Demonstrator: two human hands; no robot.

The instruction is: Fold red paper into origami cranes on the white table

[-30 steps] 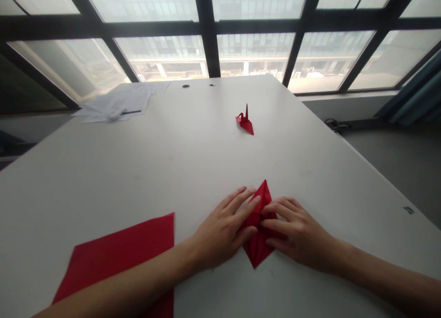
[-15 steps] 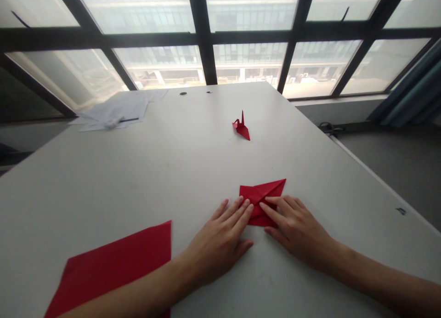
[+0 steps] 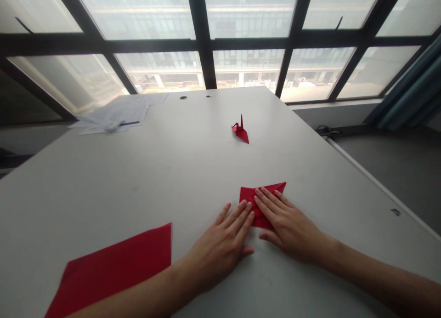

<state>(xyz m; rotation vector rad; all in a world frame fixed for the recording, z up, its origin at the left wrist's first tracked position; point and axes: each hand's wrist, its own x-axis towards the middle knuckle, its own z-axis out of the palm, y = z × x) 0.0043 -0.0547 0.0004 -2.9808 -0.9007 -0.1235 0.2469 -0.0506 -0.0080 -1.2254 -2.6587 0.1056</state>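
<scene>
A folded red paper piece [image 3: 275, 188] lies on the white table [image 3: 165, 171] in front of me. My right hand [image 3: 284, 224] lies flat on it with its fingers stretched out, covering most of the paper. My left hand [image 3: 222, 244] rests flat beside it, its fingertips touching the paper's left edge. Both hands are open and press down; neither grips anything. A finished red paper crane [image 3: 240, 130] stands farther back on the table, well beyond both hands.
A flat red paper sheet [image 3: 113, 267] lies at the near left under my left forearm. White papers [image 3: 113, 113] with a pen sit at the far left corner. The table's right edge runs diagonally, with floor beyond. Windows fill the back.
The long red diamond was folded in half into a shorter, wider shape. My right hand has since slid up flat over it, and my left fingers stayed at its left edge.
</scene>
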